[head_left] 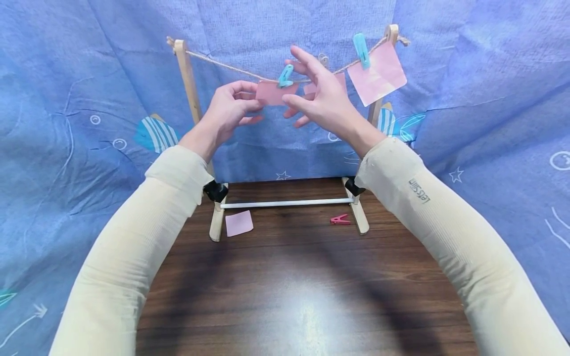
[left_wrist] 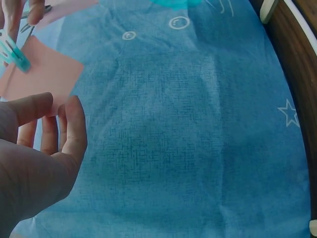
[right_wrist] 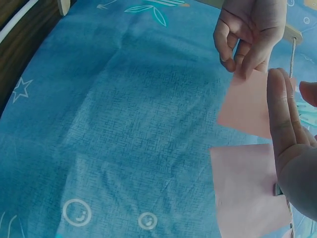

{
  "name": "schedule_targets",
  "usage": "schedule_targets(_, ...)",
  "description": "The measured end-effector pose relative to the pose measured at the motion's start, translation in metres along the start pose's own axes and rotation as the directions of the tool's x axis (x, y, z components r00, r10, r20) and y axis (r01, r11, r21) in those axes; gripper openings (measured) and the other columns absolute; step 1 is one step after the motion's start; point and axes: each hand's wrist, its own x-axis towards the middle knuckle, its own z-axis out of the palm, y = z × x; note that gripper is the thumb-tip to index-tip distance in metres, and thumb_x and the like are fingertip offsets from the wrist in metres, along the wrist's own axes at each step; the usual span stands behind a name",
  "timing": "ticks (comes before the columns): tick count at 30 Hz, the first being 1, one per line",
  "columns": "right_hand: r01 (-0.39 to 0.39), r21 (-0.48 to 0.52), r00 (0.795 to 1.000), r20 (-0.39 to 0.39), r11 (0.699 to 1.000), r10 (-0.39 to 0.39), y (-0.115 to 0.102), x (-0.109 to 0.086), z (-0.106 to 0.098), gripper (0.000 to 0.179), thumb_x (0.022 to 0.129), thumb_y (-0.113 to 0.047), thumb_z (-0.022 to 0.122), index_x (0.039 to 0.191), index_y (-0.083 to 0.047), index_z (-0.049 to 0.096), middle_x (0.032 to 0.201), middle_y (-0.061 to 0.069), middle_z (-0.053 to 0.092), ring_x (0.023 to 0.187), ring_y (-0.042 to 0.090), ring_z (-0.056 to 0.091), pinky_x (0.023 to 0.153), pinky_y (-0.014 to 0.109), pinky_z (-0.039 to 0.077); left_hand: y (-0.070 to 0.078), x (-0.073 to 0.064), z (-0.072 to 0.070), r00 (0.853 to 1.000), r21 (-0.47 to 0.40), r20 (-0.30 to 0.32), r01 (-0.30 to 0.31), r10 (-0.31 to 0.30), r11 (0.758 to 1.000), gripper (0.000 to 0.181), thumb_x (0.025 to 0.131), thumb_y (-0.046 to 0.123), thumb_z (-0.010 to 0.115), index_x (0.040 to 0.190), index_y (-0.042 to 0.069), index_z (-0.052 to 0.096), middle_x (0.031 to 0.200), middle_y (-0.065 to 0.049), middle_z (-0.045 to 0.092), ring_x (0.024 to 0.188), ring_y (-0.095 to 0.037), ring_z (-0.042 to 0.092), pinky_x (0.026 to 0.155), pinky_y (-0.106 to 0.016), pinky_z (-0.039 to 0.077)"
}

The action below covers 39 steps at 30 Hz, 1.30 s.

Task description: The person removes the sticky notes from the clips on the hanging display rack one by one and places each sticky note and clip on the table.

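Observation:
A pink paper square (head_left: pixel 269 93) hangs from the twine line (head_left: pixel 218 63), with a teal clothespin (head_left: pixel 286 75) clipped at its top. My left hand (head_left: pixel 231 106) pinches the left side of this paper between thumb and fingers, as the left wrist view shows on the same paper (left_wrist: pixel 49 69). Beside the clothespin, my right hand (head_left: pixel 324 94) has its fingers extended, the thumb near the paper's right side. Whether the thumb touches it, I cannot tell. Behind that hand hangs another pink paper (head_left: pixel 340 80), partly hidden. A third pink paper (head_left: pixel 378 74) hangs tilted at right under a teal clothespin (head_left: pixel 361 51).
Wooden posts (head_left: pixel 189 81) hold the line at both ends, joined low down by a white rod (head_left: pixel 285 203). On the dark wooden table (head_left: pixel 267 277) lie a pink paper (head_left: pixel 239 223) at left and a red clothespin (head_left: pixel 340 220) at right. Blue patterned cloth (head_left: pixel 276 143) hangs behind.

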Motion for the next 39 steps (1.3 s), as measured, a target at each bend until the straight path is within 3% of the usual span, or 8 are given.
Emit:
schedule_targets(9, 0.014, -0.019, 1.0, -0.022, 1.0, -0.014, -0.005, 0.0027, 0.0014, 0.074, 0.099, -0.015, 0.068, 0.161, -0.02, 0.028, 0.154, -0.006, 0.045, 0.08, 0.027, 0.073, 0.063, 0.037, 0.061, -0.0008, -0.0025, -0.0044, 1.0, -0.01, 0.02, 0.01, -0.009, 1.0, 0.016, 0.093, -0.002, 0.07, 0.106, 0.008, 0.067, 0.109, -0.008, 0.067, 0.095, -0.021, 0.066, 0.086, -0.034, 0.06)
schedule_targets(16, -0.028, -0.037, 0.998, -0.055, 0.999, 0.026, -0.0093, -0.0002, -0.002, 0.06, 0.097, -0.017, 0.071, 0.152, -0.018, 0.047, 0.146, -0.003, 0.053, 0.077, 0.025, 0.072, 0.061, 0.036, 0.061, 0.0013, -0.0016, -0.0036, 0.999, -0.012, 0.035, 0.002, -0.001, 1.0, 0.017, 0.093, -0.003, 0.069, 0.107, 0.007, 0.066, 0.109, -0.008, 0.066, 0.097, -0.02, 0.065, 0.09, -0.036, 0.058)
schedule_targets(21, -0.051, -0.091, 0.997, -0.064, 0.995, 0.045, -0.0053, -0.0044, -0.0023, 0.055, 0.095, -0.019, 0.074, 0.146, -0.016, 0.055, 0.139, 0.001, 0.06, 0.072, 0.023, 0.073, 0.06, 0.035, 0.061, -0.0019, -0.0018, -0.0028, 0.999, 0.011, 0.042, -0.015, 0.014, 1.0, 0.016, 0.094, -0.003, 0.069, 0.106, 0.007, 0.066, 0.106, -0.008, 0.066, 0.094, -0.018, 0.065, 0.082, -0.031, 0.06)
schedule_targets(39, -0.024, -0.134, 0.997, -0.074, 0.991, 0.014, -0.0014, -0.0028, 0.0026, 0.058, 0.091, -0.02, 0.078, 0.143, -0.016, 0.056, 0.136, 0.002, 0.059, 0.069, 0.024, 0.072, 0.059, 0.036, 0.061, -0.004, -0.0027, -0.0062, 0.998, 0.023, 0.052, -0.024, 0.023, 0.999, 0.012, 0.094, -0.001, 0.068, 0.103, 0.007, 0.064, 0.103, -0.007, 0.066, 0.088, -0.018, 0.065, 0.078, -0.029, 0.06)
